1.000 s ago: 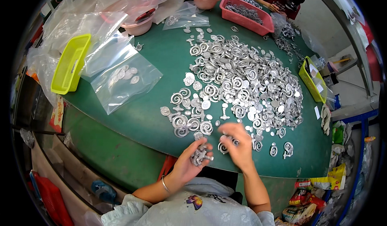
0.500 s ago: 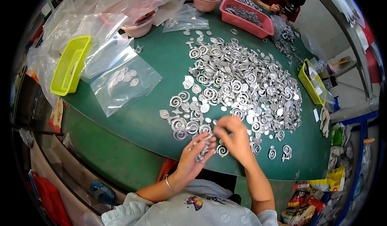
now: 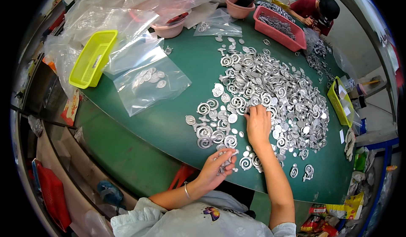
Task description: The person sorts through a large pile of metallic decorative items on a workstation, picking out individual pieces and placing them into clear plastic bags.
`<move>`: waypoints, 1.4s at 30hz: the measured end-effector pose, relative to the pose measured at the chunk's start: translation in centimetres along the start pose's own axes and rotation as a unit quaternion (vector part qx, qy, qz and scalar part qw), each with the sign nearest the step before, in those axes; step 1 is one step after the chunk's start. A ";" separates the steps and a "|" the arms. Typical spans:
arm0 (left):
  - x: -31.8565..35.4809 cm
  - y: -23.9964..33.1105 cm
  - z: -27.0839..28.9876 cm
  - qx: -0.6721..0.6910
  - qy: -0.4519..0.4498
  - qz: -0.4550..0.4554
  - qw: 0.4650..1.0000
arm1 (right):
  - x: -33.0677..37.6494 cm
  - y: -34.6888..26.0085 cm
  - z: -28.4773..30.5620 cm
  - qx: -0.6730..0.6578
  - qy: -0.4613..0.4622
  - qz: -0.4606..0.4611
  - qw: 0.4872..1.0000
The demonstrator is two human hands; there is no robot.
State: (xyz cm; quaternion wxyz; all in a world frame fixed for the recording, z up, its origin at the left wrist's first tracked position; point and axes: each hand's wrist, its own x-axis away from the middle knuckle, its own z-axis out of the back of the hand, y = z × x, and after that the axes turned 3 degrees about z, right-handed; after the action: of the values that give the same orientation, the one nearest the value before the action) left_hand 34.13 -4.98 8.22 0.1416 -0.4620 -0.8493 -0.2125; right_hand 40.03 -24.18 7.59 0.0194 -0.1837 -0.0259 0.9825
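Over the near edge of the green, smooth worktop (image 3: 171, 118), the left hand (image 3: 218, 167) is half curled around a small cluster of silver-grey metal pieces (image 3: 223, 165). Farther in, the right hand (image 3: 258, 123) reaches with bent fingers into the broad heap of silver-coloured metal spirals and ovals (image 3: 292, 95); whether it grips one cannot be told. Left of the heap lies a clear plastic bag (image 3: 135, 104) with oval pieces (image 3: 148, 75), near a yellow-green plastic basket (image 3: 91, 59).

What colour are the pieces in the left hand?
The pieces in the left hand are silver-grey, seen best in the head view.
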 end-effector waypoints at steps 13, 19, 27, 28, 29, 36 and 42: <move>0.7 -0.2 -0.7 -0.038 0.028 -0.010 0.999 | 1.2 0.6 1.7 -0.163 -0.020 -0.053 0.985; -0.2 -0.7 -1.9 -0.021 0.018 -0.075 0.997 | 4.3 -4.2 7.4 -0.395 0.005 -0.094 0.914; -1.0 -0.8 -3.7 -0.221 -0.024 -0.193 0.956 | 8.7 -5.5 7.1 -0.630 0.193 -0.300 0.689; -0.9 -1.0 -4.5 -0.305 -0.024 -0.199 0.931 | 9.3 -5.4 6.5 -0.766 0.193 -0.290 0.541; -1.6 -2.0 -4.1 -0.455 -0.015 -0.265 0.850 | 9.8 -5.5 5.3 -0.802 0.167 -0.335 0.464; -2.3 -5.5 -5.4 -0.714 -0.074 -0.391 0.576 | 11.0 -5.0 1.0 -0.906 0.246 -0.338 0.069; -2.3 -5.3 -5.9 -0.726 -0.081 -0.444 0.519 | 11.4 -2.9 1.6 -0.891 0.206 -0.375 0.150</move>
State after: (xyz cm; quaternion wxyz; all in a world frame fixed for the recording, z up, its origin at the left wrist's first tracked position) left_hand 31.15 -12.13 11.15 -0.4254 0.0178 -0.5029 -0.7522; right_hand 28.92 -20.84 5.19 0.2131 -0.2378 -0.9444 0.0791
